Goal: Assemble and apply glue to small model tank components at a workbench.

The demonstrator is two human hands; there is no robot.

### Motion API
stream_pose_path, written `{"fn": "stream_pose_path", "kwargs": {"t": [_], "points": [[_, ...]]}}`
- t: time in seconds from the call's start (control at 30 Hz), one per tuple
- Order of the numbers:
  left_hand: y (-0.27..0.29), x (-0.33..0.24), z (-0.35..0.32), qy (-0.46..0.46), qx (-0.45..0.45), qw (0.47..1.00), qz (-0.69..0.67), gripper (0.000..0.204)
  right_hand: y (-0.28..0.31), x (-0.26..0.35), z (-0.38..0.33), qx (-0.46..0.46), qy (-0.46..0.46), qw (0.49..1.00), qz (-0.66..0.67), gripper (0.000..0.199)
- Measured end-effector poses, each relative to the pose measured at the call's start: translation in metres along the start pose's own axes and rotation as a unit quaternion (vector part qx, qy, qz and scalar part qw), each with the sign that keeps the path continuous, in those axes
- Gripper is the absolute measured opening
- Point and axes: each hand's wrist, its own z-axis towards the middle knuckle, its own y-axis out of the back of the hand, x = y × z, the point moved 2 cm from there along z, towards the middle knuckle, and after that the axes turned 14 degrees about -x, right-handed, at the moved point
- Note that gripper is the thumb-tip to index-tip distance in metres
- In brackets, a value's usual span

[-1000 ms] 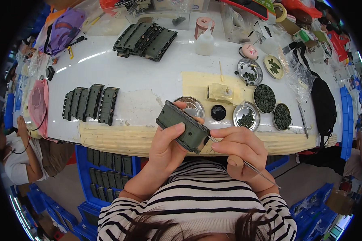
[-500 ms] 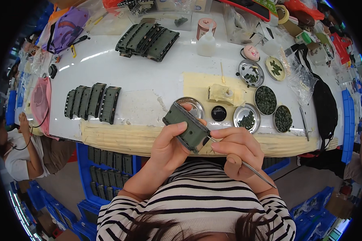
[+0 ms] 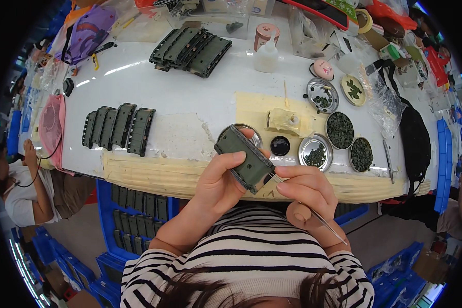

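A dark green rectangular plastic part (image 3: 244, 159), with ridged edges and small holes, is held tilted above the table's padded front edge. My left hand (image 3: 218, 179) grips it, thumb on the upper face and fingers behind. Closed around metal tweezers (image 3: 327, 224), my right hand (image 3: 308, 192) is just right of the part. The tweezer tips meet the part's lower right end; whether they pinch anything is too small to tell. Behind the part, a round metal dish (image 3: 256, 134) is partly hidden.
Similar green parts stand in a row (image 3: 119, 126) at left and a stack (image 3: 190, 51) farther back. Dark bits fill a bowl (image 3: 339, 130) and lie in a metal dish (image 3: 308, 143). Near them are a black pot (image 3: 280, 146), a white bottle (image 3: 266, 57) and other tweezers (image 3: 389, 163).
The green part and my left hand have shifted slightly right in view. My right hand has turned the tweezers a little, and their two prongs now show apart near the part's end.
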Motion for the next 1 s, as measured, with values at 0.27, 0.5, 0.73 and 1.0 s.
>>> {"fn": "stream_pose_path", "kwargs": {"t": [0.27,0.5,0.73,1.0], "points": [[-0.0003,-0.0001,0.0006,-0.006,-0.006,1.0,0.005,0.042,-0.0008,-0.0008,-0.0003,0.004,0.005,1.0,-0.009,0.035],[0.0002,-0.0002,-0.0001,-0.004,-0.002,1.0,0.002,0.042,-0.0016,0.0009,-0.0001,0.0,0.007,1.0,-0.016,0.035],[0.0014,0.0032,0.0005,-0.009,0.0,1.0,-0.013,0.04,-0.0048,-0.0015,-0.0049,-0.025,0.029,0.999,-0.033,0.029],[-0.002,0.0044,-0.0003,-0.013,0.005,0.999,-0.033,0.04,-0.0074,-0.0019,-0.0066,-0.044,0.036,0.998,-0.038,0.025]]}}
